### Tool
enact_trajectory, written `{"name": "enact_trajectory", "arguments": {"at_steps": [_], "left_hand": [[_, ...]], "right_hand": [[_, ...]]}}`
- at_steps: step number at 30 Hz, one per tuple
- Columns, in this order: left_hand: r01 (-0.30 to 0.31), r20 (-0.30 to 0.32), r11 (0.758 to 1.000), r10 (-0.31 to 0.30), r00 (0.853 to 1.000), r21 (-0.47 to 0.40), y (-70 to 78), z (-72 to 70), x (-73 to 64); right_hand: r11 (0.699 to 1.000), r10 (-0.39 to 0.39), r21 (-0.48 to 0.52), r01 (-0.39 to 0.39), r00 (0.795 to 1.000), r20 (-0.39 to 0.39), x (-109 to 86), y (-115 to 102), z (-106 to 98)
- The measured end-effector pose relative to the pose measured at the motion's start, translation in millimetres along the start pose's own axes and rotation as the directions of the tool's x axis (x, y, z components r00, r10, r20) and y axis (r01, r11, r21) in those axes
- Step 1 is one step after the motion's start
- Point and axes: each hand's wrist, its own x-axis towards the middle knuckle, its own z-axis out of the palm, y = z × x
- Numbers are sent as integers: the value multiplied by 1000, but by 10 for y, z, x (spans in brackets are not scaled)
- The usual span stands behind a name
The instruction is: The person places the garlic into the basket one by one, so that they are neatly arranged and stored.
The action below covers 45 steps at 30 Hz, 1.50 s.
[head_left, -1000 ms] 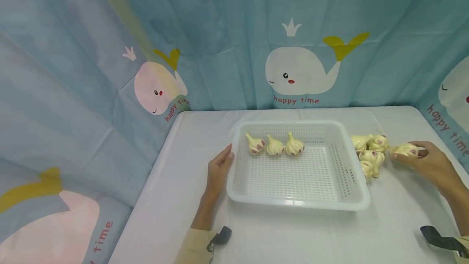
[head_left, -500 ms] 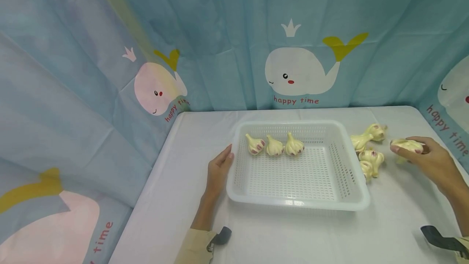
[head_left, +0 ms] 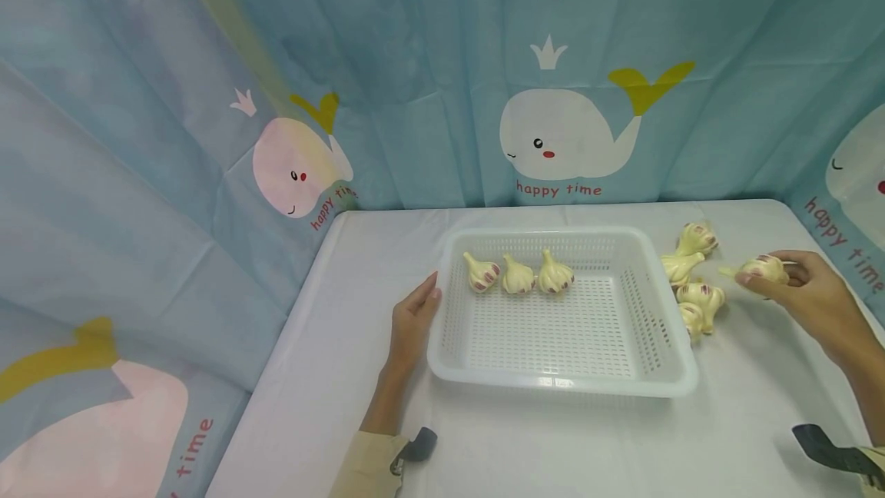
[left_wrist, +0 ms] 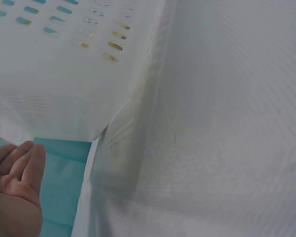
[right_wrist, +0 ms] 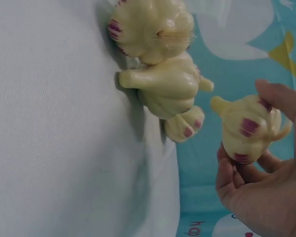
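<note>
- Right hand, fingers curled around one garlic bulb, lifted a little above the white table, to the right of the basket.
- Left hand, fingers straight, resting against the left wall of the basket.
- Three bulbs in a row already inside, near the far wall; four loose bulbs left on the table, just beside the right wall.
- Whale-printed curtain behind; only the basket's right rim between held bulb and inside.
</note>
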Motion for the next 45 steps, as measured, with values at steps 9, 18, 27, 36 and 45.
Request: {"name": "enact_trajectory", "arguments": {"at_steps": [9,18,27,36,45], "left_hand": [[6,-2,1000,-6,1000,1,4,4,2],[4,-5,1000,-4,1000,8,8,6,2],[5,-7,1000,-4,1000,9,22,6,-2],[6,-10,1000,-5,1000,9,23,4,1],[-1,-17,1000,2,1000,21,38,12,-2]], "right_hand": [[1000,6,4,-6,999,-35,-17,-92,22],[1000,-5,-21,4,998,-63,-48,-193,39],[999,-37,30,37,999,-13,-68,-240,92],[996,-78,37,77,997,11,-63,-314,138],[995,-89,36,88,996,29,-78,-476,158]]}}
